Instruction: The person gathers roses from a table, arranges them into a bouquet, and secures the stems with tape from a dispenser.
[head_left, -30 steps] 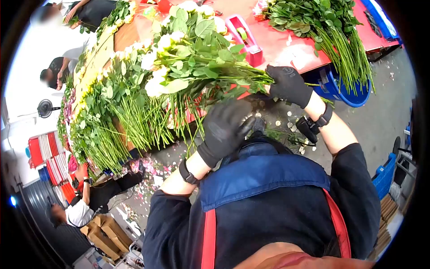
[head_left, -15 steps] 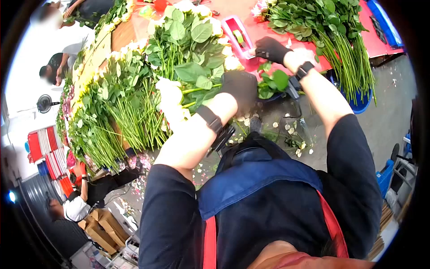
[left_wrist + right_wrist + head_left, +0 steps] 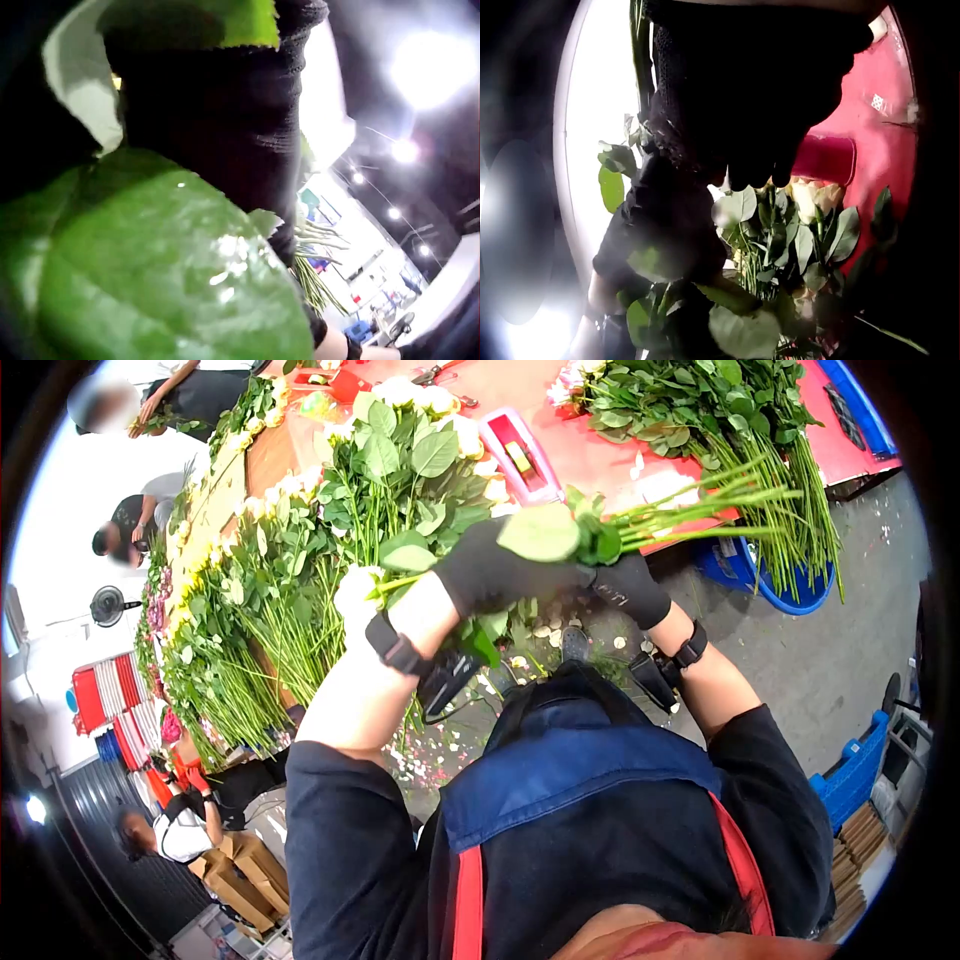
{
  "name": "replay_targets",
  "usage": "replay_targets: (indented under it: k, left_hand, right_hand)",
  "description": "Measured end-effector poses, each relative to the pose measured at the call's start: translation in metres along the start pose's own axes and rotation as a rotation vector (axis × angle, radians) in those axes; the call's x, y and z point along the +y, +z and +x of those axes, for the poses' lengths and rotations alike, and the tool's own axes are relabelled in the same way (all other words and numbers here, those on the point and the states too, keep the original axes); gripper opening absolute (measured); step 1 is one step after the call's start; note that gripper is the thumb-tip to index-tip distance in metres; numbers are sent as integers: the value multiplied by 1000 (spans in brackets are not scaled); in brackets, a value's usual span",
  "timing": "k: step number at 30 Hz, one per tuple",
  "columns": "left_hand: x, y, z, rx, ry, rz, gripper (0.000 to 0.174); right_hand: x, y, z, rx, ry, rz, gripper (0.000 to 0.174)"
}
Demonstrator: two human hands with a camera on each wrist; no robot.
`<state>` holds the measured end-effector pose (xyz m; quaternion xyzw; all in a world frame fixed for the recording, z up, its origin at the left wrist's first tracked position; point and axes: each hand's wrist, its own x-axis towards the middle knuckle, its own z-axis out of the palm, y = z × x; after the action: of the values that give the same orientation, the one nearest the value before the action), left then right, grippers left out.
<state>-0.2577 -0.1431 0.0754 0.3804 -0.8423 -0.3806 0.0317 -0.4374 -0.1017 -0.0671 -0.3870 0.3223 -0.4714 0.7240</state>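
Observation:
In the head view, my black-gloved left hand (image 3: 495,570) grips a bunch of roses, its green stems (image 3: 700,510) pointing right past both hands. A pale rose head (image 3: 358,595) shows left of the left wrist, and a broad leaf (image 3: 540,532) covers part of that hand. Close against the left hand, my gloved right hand (image 3: 632,592) sits just under the stems with its fingers bent; what they pinch is hidden, so I cannot tell. A large leaf (image 3: 165,262) fills much of the left wrist view. The right wrist view shows the left hand (image 3: 671,225) beside the right.
Ahead on the red table (image 3: 640,475) lie a pink tape dispenser (image 3: 522,458) and another rose bunch (image 3: 690,410). Rows of roses (image 3: 250,600) line the left. A blue bucket (image 3: 730,565) stands under the right edge. Petals litter the floor. People (image 3: 180,830) work at left.
The right hand reached to the tape dispenser half a second ago and has come back to the left hand. The bunch has swung so its stems point right across the hands.

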Motion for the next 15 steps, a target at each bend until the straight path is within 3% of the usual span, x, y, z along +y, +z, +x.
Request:
replay_targets:
  k: [1, 2, 3, 5, 6, 8, 10, 13, 15]
  left_hand:
    - [-2, 12, -10, 70, -37, 53, 49]
    - [-16, 29, -16, 336, 238, -30, 34]
    - [-1, 25, -18, 272, 145, 102, 32]
    - [19, 29, -18, 209, 48, 342, 26]
    - [26, 28, -17, 85, -56, 427, 26]
    - [25, 29, -18, 204, -45, 366, 26]
    - [26, 20, -15, 108, -183, 419, 29]
    - [6, 18, -2, 90, -321, 443, 26]
    - [-11, 25, 11, 91, -427, 541, 27]
  right_hand:
    - [4, -6, 16, -81, 145, 322, 23]
    - [5, -12, 16, -60, 103, 326, 27]
    - [-17, 3, 13, -23, 30, 250, 30]
    - [-49, 17, 16, -13, -102, 23, 36]
    - [-42, 5, 20, -82, -167, -249, 35]
    - [-28, -19, 29, -163, -361, -795, 31]
    - [-33, -18, 22, -90, 118, -586, 29]
    - [139, -115, 45, -19, -91, -497, 23]
    - [98, -84, 30, -82, -357, -767, 25]
